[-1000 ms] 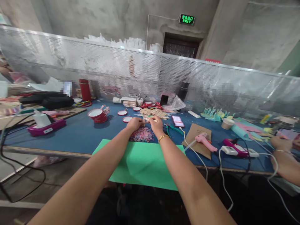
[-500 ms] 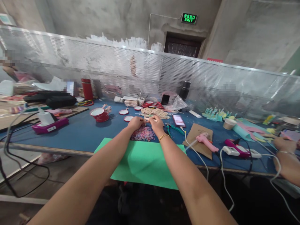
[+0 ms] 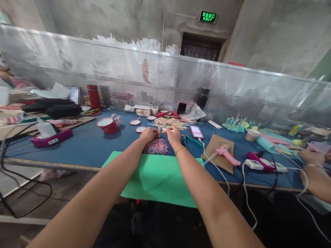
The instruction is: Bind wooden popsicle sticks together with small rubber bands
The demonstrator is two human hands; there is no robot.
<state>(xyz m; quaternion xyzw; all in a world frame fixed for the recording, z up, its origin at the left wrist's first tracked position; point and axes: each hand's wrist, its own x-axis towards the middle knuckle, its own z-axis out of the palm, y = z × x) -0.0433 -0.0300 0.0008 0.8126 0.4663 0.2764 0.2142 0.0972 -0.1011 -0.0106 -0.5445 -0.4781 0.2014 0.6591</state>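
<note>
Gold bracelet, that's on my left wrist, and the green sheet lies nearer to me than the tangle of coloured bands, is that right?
Not quite: the head view shows the gold bracelet on the wrist of your right hand, not the left. The green sheet does lie nearer to you than the tangle of coloured bands.

Mid-table, one left hand [image 3: 149, 135] and one right hand [image 3: 173, 136]; between and just beyond, one pile of coloured bands [image 3: 159, 147] and one pile of wooden sticks [image 3: 172, 122]. Near, one green sheet [image 3: 160, 179]. To the left, at least three loose red-rimmed discs [image 3: 135, 122], one disc stack [image 3: 108, 127], one red flask [image 3: 93, 98]. To the right, two phones [image 3: 181, 108], one black flask [image 3: 203, 99], one pink glue gun [image 3: 228, 155], one paper cup [image 3: 251, 135]. Two purple power strips [image 3: 62, 136], one per side.
</note>
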